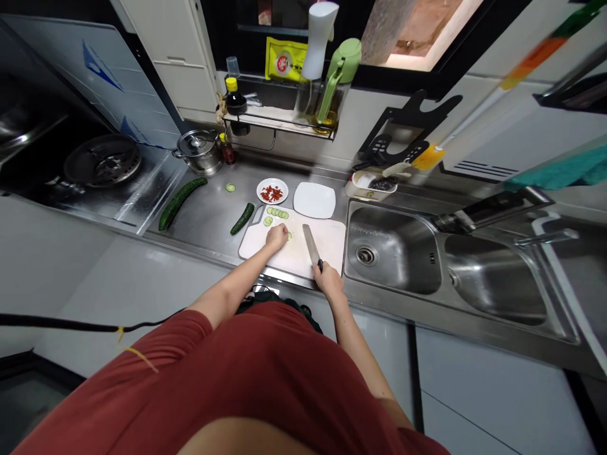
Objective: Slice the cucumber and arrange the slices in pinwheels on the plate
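Observation:
My right hand [328,279] is closed around the black handle of a knife [311,244], whose blade lies over the right half of a white cutting board [294,259]. On the board's left half, my left hand [277,237] has its fingers curled together beside a small cucumber slice [289,236]; what they hold, if anything, is hidden. Several cucumber slices [277,213] lie in a row near the board's top edge, with a few more just below. A cut piece of cucumber [242,218] rests on the counter left of the board.
Behind the board stand a plate of red pieces [272,191] and a white square plate [314,200]. A whole cucumber [182,203] and a lidded pot [199,151] are at the left. A double sink [393,249] adjoins the board's right side.

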Motion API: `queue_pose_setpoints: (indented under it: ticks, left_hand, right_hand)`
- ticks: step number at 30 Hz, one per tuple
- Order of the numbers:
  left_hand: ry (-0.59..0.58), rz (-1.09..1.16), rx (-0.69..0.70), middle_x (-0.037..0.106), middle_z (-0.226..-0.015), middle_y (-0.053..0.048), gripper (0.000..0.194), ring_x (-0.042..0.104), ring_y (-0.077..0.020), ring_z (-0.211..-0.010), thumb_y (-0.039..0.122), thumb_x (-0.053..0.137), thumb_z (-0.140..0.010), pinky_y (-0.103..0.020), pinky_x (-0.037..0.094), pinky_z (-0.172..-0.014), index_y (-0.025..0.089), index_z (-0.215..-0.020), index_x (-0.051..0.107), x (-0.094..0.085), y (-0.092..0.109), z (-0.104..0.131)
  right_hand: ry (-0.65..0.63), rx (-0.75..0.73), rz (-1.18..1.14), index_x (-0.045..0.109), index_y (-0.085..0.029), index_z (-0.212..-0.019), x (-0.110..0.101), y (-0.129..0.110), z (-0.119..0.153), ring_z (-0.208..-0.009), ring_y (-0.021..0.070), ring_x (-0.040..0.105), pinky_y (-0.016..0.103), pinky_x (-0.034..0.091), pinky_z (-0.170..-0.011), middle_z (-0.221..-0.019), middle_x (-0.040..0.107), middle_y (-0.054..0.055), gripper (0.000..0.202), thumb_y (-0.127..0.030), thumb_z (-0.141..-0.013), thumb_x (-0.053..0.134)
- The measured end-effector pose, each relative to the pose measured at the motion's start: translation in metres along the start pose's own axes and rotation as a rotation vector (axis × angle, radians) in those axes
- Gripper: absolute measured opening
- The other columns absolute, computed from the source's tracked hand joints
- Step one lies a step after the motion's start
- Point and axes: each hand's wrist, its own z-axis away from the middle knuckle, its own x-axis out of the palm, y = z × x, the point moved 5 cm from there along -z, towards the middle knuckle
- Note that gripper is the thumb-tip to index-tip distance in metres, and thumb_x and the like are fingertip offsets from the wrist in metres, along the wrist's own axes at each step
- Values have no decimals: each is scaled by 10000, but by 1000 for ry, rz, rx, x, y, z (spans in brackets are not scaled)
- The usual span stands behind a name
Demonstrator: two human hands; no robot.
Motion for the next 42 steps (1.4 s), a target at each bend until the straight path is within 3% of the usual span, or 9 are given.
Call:
queue_pose_setpoints:
  ticks: [5,17,28,42]
  left_hand:
    - [61,40,-34,693,-863,-17,137,623,-172,-809,149,583,-797,-262,438,-718,233,-893,634,-7,-11,3]
    - [317,41,-176,700,-939,-29,222,629,-181,-872,208,528,-858,-263,416,-769,241,-1043,646,-46,-39,5]
    - [332,-76,-214,707,-958,-32,254,619,-205,-957,221,527,-853,-304,401,-847,251,-1060,673,-60,-47,4]
    - [352,-165,-221,662,-1079,-115,238,549,-283,-1077,290,506,-880,-402,366,-912,238,-1018,692,-59,-46,8]
  right_hand:
    - [8,5,-22,573,-190,-1210,1,1,0,-1068,268,631,344,458,-846,-1113,675,145,473,-507,-983,305]
    - [19,5,-52,578,-191,-1183,3,3,-3,-1056,281,632,355,459,-839,-1091,679,146,451,-498,-967,329]
    - [19,4,-55,580,-186,-1181,3,4,-4,-1055,282,634,358,457,-840,-1091,679,154,453,-495,-968,325]
    - [-3,21,-39,582,-193,-1194,3,4,-3,-1053,261,629,339,448,-842,-1103,674,149,468,-511,-975,318]
